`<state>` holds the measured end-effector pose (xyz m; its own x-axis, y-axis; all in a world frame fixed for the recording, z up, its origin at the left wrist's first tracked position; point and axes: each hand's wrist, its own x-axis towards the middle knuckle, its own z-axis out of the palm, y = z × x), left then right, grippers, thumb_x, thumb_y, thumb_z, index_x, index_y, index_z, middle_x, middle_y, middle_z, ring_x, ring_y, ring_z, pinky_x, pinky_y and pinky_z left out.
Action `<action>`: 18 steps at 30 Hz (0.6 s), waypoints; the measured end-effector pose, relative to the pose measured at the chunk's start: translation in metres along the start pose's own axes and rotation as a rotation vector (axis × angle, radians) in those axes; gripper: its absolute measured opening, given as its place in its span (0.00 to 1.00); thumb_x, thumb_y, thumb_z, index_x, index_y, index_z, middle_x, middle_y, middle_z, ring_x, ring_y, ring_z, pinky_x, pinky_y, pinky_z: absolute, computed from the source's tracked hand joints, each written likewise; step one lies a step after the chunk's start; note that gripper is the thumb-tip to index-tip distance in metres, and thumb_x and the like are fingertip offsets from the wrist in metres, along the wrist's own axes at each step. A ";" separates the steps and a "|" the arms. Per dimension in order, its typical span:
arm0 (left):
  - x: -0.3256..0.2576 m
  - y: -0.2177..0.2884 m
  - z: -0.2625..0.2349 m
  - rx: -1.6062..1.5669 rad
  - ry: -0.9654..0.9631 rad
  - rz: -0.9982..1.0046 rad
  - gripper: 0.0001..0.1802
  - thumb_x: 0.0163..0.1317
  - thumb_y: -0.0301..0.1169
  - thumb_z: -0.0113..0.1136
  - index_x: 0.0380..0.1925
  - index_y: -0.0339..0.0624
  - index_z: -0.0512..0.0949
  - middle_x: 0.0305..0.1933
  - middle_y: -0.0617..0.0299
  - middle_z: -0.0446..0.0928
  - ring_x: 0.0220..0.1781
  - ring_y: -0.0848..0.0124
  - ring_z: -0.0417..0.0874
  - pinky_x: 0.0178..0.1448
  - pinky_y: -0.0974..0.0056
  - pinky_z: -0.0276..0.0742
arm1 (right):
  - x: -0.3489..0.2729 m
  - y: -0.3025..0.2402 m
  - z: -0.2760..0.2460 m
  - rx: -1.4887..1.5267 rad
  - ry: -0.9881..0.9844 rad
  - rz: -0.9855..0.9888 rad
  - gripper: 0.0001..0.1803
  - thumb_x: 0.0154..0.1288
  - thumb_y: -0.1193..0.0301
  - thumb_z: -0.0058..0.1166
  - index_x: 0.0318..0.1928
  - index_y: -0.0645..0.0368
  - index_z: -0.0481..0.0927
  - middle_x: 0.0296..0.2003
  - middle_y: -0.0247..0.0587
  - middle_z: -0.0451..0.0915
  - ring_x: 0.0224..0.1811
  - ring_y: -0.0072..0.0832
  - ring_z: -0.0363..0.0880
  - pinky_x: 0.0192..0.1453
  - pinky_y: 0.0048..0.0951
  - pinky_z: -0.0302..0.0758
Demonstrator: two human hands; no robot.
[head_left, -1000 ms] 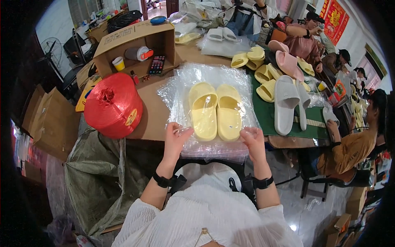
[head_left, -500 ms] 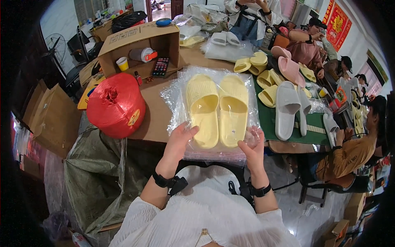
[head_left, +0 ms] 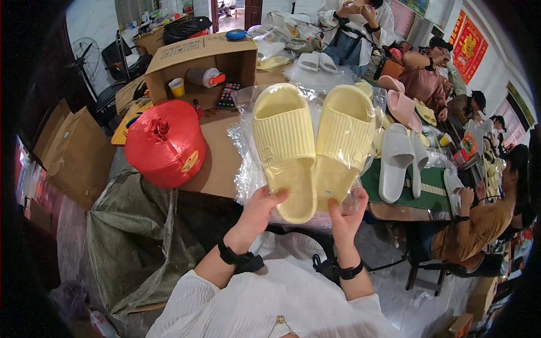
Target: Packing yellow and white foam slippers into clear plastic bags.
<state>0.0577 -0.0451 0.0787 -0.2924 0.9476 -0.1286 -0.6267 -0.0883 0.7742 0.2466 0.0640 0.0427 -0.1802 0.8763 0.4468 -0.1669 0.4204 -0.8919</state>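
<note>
A pair of yellow slide slippers (head_left: 286, 141) lies side by side in a clear plastic bag (head_left: 378, 104), lifted and tilted above the table with the toe ends away from me. My left hand (head_left: 258, 213) grips the heel end of the left slipper, thumb on top. At the right slipper's heel, my right hand (head_left: 347, 217) pinches the bag and the sole, its other fingers under the plastic. A stack of clear bags (head_left: 243, 172) rests on the cardboard-covered table beneath the pair.
A big red roll of plastic twine (head_left: 164, 147) stands left, before an open cardboard box (head_left: 169, 63) holding a cup and bottle. To the right, grey slippers (head_left: 396, 163) and pink slippers (head_left: 403, 110) sit on a green mat (head_left: 376, 183). Several people work beyond.
Both hands have raised the bagged slippers off the bag stack toward me. The pair now looks larger, its toe ends tilted up and the right slipper angled outward.
</note>
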 end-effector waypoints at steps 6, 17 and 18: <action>-0.007 -0.018 0.000 -0.058 0.040 0.003 0.25 0.65 0.25 0.63 0.61 0.34 0.69 0.57 0.57 0.77 0.57 0.69 0.81 0.60 0.63 0.78 | -0.018 0.000 0.028 -0.007 -0.162 0.085 0.37 0.57 0.77 0.68 0.62 0.61 0.59 0.56 0.40 0.68 0.60 0.26 0.68 0.66 0.32 0.67; -0.133 0.135 -0.099 0.834 0.701 0.609 0.23 0.63 0.26 0.66 0.57 0.32 0.74 0.52 0.57 0.81 0.49 0.70 0.83 0.54 0.63 0.80 | 0.014 -0.004 -0.010 -0.504 -0.393 -0.091 0.33 0.56 0.72 0.68 0.62 0.63 0.71 0.60 0.47 0.72 0.64 0.40 0.69 0.67 0.39 0.66; -0.149 0.149 -0.115 0.822 0.748 0.790 0.23 0.63 0.26 0.66 0.57 0.31 0.73 0.51 0.54 0.82 0.48 0.69 0.84 0.51 0.63 0.81 | 0.017 0.008 -0.016 -0.571 -0.354 -0.109 0.32 0.57 0.73 0.66 0.62 0.63 0.71 0.61 0.48 0.72 0.64 0.41 0.69 0.67 0.39 0.66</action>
<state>-0.0750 -0.2342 0.1421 -0.8519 0.3158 0.4177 0.4184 -0.0693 0.9056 0.2573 0.0860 0.0415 -0.5139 0.7329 0.4459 0.3181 0.6455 -0.6943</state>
